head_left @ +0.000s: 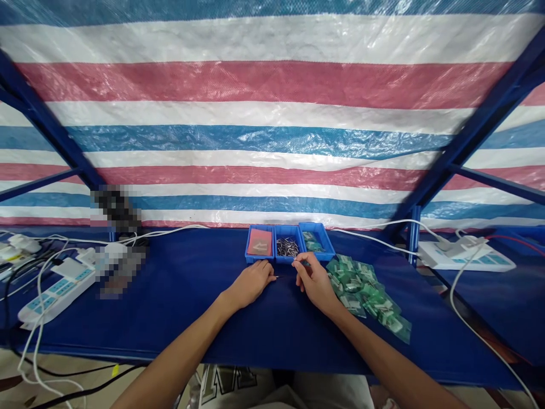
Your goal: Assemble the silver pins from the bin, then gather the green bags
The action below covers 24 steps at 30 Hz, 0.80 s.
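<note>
My left hand (252,283) rests on the blue tabletop in front of the left bin (259,259). Its thumb and forefinger are pinched, and a tiny pale tip pokes out, too small to name. Just right of it, my right hand (314,280) is closed in a pinch before the middle bin (284,260); what its fingers hold, if anything, is too small to tell. Small shiny metal pieces (288,247), like screws, fill the middle bin. A pinkish-red item (260,238) with pale strips on it lies in the left bin. The right bin (327,244) contains small greenish packets (312,241).
Beside my right forearm spreads a pile of green-tinted clear packets (367,289). White power strips stand left (55,298) and right (468,257), trailing cables. A striped plastic sheet (272,136) hangs behind the blue table (179,284), between blue frame posts (460,136).
</note>
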### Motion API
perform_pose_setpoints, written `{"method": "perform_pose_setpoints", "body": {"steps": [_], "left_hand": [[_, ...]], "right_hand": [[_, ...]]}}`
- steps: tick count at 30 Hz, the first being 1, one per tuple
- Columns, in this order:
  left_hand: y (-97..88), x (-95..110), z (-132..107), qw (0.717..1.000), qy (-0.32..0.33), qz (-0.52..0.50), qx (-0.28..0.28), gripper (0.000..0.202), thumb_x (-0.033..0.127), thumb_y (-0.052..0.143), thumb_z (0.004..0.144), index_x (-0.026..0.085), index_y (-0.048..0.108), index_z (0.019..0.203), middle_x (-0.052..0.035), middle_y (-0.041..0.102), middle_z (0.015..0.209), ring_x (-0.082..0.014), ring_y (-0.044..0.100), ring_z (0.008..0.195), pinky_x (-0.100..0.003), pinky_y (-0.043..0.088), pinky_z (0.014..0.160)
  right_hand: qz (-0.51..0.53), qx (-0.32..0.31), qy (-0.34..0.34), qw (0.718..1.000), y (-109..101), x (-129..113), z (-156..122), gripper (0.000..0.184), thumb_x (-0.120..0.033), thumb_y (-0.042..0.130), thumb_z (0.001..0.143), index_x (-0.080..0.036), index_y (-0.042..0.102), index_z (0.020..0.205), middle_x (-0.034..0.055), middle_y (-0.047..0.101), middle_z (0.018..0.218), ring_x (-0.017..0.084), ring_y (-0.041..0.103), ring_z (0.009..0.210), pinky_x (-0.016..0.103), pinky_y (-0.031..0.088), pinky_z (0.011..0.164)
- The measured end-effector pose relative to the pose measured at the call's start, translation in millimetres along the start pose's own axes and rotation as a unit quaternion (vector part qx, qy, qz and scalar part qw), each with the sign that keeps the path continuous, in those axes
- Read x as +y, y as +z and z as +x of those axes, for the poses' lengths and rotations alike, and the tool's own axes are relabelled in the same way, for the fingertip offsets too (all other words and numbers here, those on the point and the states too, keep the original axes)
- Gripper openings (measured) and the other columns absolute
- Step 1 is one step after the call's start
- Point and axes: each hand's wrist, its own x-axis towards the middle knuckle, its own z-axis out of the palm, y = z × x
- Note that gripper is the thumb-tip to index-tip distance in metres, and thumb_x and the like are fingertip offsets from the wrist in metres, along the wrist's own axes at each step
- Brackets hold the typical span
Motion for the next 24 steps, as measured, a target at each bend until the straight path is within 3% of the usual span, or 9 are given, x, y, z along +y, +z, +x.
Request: {"method": "perform_pose_setpoints", "body": {"steps": [2, 7, 17, 24], "left_hand": [[0.2, -0.5, -0.1, 1.000, 0.000, -0.002, -0.001, 0.018, 0.030, 0.046, 0.112, 0.018, 0.054, 0.102, -0.0071, 0.064, 0.104, -0.0232, 0.062, 0.094, -0.035, 0.050, 0.085], [-1.4, -0.4, -0.3, 1.000, -0.006, -0.006, -0.008, 0.018, 0.030, 0.046, 0.113, 0.018, 0.053, 0.102, -0.0056, 0.064, 0.103, -0.0226, 0.062, 0.094, -0.034, 0.049, 0.085], [-7.5, 3.6, -1.4, 0.999, -0.019, -0.038, -0.005, 0.018, 0.028, 0.044, 0.114, 0.019, 0.052, 0.100, -0.0052, 0.063, 0.104, -0.0212, 0.062, 0.094, -0.033, 0.049, 0.084], [-6.7, 4.0, -1.4, 0.998, -0.029, -0.046, -0.007, 0.018, 0.027, 0.044, 0.114, 0.019, 0.053, 0.100, -0.0046, 0.064, 0.102, -0.0205, 0.062, 0.091, -0.033, 0.049, 0.082]], "right_hand": [[-0.006, -0.007, -0.006, 1.000, 1.3, -1.0, -0.5, 0.027, -0.053, 0.056, 0.104, -0.027, 0.055, 0.107, -0.0071, 0.055, 0.058, 0.015, 0.052, 0.044, 0.024, 0.041, 0.040], [0.002, -0.018, -0.031, 0.999, 2.8, -5.3, -1.9, 0.028, -0.053, 0.052, 0.106, -0.025, 0.058, 0.106, -0.0010, 0.063, 0.082, 0.012, 0.055, 0.050, 0.022, 0.040, 0.039], [0.068, 0.005, -0.024, 0.997, 1.2, -2.3, -0.1, 0.029, -0.053, 0.051, 0.106, -0.025, 0.056, 0.109, -0.0029, 0.061, 0.080, 0.009, 0.050, 0.046, 0.019, 0.034, 0.035], [0.026, 0.003, -0.024, 0.999, 1.3, -1.0, -3.1, 0.025, -0.051, 0.053, 0.106, -0.026, 0.053, 0.107, -0.0015, 0.064, 0.086, 0.010, 0.053, 0.049, 0.021, 0.040, 0.039]]}}
